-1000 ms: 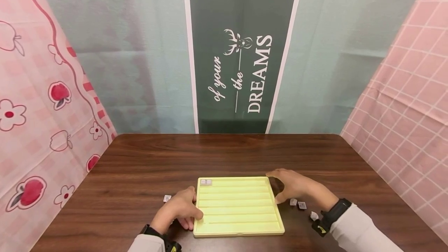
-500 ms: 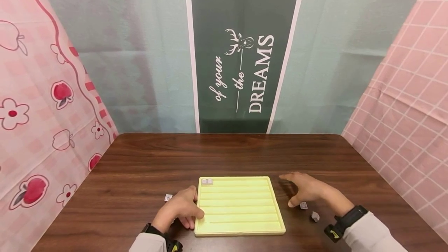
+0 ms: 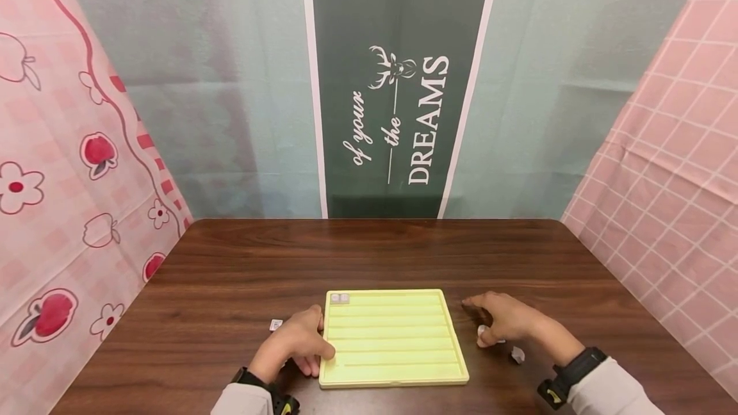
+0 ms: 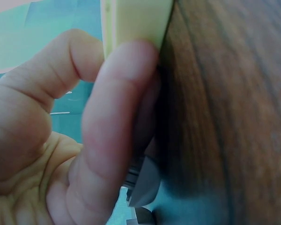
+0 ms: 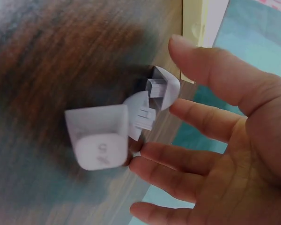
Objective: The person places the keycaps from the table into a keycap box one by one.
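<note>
A pale yellow tray [image 3: 398,343] with raised ridges lies on the table. Two light keycaps [image 3: 339,298] sit side by side in its far left corner. My left hand [image 3: 296,341] pinches the tray's left side, thumb over the rim and fingers against the edge. To the right of the tray, my right hand [image 3: 507,320] is spread above loose keycaps, fingers apart. In the right wrist view, a keycap [image 5: 100,150] shows a printed legend; two more keycaps [image 5: 164,88] lie tipped, stems showing, close to the fingertips. Whether any fingertip touches them I cannot tell.
Another keycap [image 3: 517,355] lies near the right wrist. Left of the tray, a keycap [image 3: 276,325] rests behind the left hand. The brown wooden table [image 3: 375,252] meets a green curtain [image 3: 403,197] at the back, with pink cloths on both sides.
My right hand has left the tray's right edge and moved right, then dipped slightly toward the loose keycaps. My left hand and the tray stay in place.
</note>
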### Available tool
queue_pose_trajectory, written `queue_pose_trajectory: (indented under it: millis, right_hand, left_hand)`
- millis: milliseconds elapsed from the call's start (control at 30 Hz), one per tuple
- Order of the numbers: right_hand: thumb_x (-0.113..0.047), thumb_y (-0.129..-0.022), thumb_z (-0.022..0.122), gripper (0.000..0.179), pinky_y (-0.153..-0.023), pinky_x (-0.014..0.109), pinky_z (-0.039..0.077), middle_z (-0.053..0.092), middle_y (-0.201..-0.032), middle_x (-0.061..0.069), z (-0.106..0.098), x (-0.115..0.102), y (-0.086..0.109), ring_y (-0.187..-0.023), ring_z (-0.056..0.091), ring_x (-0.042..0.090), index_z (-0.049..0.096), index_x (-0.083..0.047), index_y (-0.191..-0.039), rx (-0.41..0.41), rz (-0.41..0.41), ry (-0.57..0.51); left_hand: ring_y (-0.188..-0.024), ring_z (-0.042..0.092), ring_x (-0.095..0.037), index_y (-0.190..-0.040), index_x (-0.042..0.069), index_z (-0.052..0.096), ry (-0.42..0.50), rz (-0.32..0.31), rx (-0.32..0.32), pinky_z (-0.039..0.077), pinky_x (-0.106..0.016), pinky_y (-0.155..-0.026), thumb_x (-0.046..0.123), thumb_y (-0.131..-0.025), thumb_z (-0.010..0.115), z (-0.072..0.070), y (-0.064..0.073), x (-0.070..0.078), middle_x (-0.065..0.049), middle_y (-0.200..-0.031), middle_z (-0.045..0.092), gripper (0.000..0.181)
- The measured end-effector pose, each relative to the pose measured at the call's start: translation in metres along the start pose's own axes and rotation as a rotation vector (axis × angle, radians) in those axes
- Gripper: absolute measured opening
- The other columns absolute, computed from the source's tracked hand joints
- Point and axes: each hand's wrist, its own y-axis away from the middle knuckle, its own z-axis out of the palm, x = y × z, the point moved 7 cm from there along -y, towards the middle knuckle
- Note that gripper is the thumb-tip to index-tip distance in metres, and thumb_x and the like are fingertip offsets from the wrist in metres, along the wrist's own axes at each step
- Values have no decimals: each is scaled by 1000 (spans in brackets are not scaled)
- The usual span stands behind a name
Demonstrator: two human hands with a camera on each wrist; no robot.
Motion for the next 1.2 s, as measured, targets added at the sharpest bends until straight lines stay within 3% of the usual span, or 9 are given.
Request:
queue_pose_trajectory:
  millis: [67,233,367,500,1200]
  right_hand:
    - [-16,-64,77,61,-71,44,47,57,-106,15,0,0,1,-87,48,24,55,0,-118,29,10,38]
    - [-7,-61,73,40,-59,36,44,58,-93,9,-2,-4,1,-77,48,19,64,-4,-101,101,-4,105]
    - [1,-61,68,25,-50,28,46,59,-75,0,-3,-9,0,-64,49,10,65,-7,-84,140,-65,72]
    - [7,-62,65,22,-45,23,46,55,-65,-6,-1,-11,0,-56,47,3,63,-9,-77,154,-109,29]
    - [9,-60,64,25,-44,23,46,56,-66,-5,-3,-8,0,-56,47,3,64,-9,-77,163,-104,22]
  left_hand:
    - [-37,54,-16,-88,0,41,3,1,-1,51,-27,-34,0,-63,66,0,0,0,-11,-49,57,35]
    - [-38,55,-16,-88,1,42,1,5,-1,51,-27,-35,0,-63,66,0,-1,0,-11,-49,57,35]
    - [-37,55,-16,-88,1,41,4,3,-2,51,-27,-35,0,-63,66,1,-1,0,-11,-49,57,35]
    - [-37,54,-16,-88,1,41,6,6,1,51,-27,-34,-1,-62,65,0,-1,0,-11,-48,57,35]
    - [-38,55,-17,-88,1,42,-1,-1,-9,51,-27,-35,0,-63,66,0,-2,-1,-11,-49,58,35]
